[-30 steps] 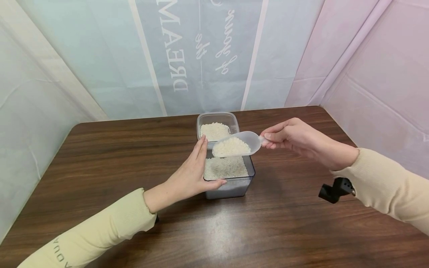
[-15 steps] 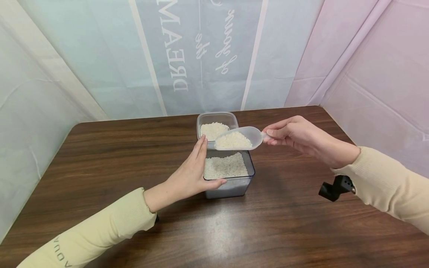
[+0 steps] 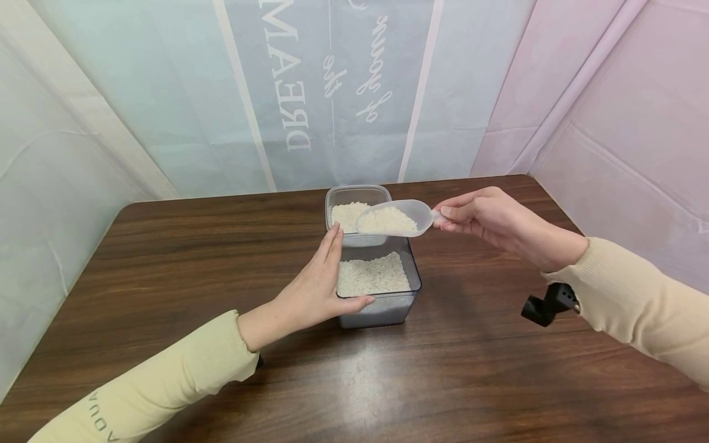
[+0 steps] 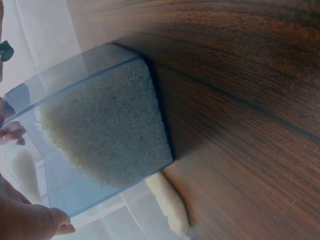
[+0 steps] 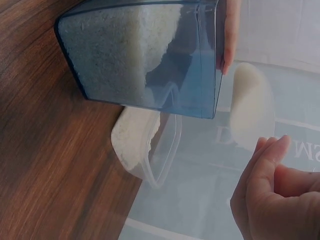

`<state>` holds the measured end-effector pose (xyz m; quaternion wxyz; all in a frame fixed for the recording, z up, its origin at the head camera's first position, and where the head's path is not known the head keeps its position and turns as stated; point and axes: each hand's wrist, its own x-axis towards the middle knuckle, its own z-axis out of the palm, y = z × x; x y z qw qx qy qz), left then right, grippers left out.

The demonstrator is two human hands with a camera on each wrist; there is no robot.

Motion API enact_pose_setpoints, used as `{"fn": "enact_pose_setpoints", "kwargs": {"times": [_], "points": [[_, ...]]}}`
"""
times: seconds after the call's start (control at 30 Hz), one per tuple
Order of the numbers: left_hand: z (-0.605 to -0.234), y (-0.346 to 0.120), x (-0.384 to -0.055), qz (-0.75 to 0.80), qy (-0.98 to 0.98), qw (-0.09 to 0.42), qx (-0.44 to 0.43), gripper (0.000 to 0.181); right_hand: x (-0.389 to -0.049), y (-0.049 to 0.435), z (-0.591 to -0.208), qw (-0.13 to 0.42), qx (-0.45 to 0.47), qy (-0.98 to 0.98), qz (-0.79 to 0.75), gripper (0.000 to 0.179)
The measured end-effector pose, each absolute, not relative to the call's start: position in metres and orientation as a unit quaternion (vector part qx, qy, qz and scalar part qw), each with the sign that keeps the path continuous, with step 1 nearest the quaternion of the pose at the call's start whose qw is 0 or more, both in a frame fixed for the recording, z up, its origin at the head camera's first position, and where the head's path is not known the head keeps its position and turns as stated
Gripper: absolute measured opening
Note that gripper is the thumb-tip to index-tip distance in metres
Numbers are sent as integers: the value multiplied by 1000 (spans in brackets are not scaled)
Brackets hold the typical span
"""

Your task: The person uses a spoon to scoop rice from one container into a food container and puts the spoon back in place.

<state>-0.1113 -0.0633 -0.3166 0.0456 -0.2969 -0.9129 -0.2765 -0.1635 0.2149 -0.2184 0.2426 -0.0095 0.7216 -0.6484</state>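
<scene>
With straight fingers and its thumb stretched along the front rim, my left hand (image 3: 307,289) rests against the left side of a tall smoky-clear bin (image 3: 379,311). Rice (image 4: 110,120) fills much of the bin, its surface sloping. My right hand (image 3: 493,224) pinches the handle of a translucent scoop (image 3: 423,215), which carries a heap of rice (image 3: 388,220). The scoop is held level, above the bin's back edge, and overlaps a smaller clear container (image 3: 328,206) in the head view. Behind the bin, this lidless container holds a low pile of rice (image 5: 127,135).
Everything stands on a dark wood-grain table (image 3: 221,258). A pale blue lettered curtain (image 3: 343,92) hangs behind its back edge, with white and pink sheets at the sides. A black wrist camera (image 3: 548,304) hangs below the right sleeve.
My right hand has lifted the rice-filled scoop away from me, from over the bin to its back edge and the smaller container. My left hand has stayed in place.
</scene>
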Motion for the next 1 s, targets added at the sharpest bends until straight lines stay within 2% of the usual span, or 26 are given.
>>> {"fn": "enact_pose_setpoints", "kwargs": {"times": [0.23,0.5,1.0], "points": [[-317,-63,-111,-279,-914,40,-293,109,-169,217,-220,242,0,713,-658,43],[-316,-62,-112,-288,-914,37,-283,110,-174,217,-225,222,14,707,-672,33],[-316,-62,-111,-290,-913,36,-283,110,-182,217,-232,223,32,679,-699,42]]}}
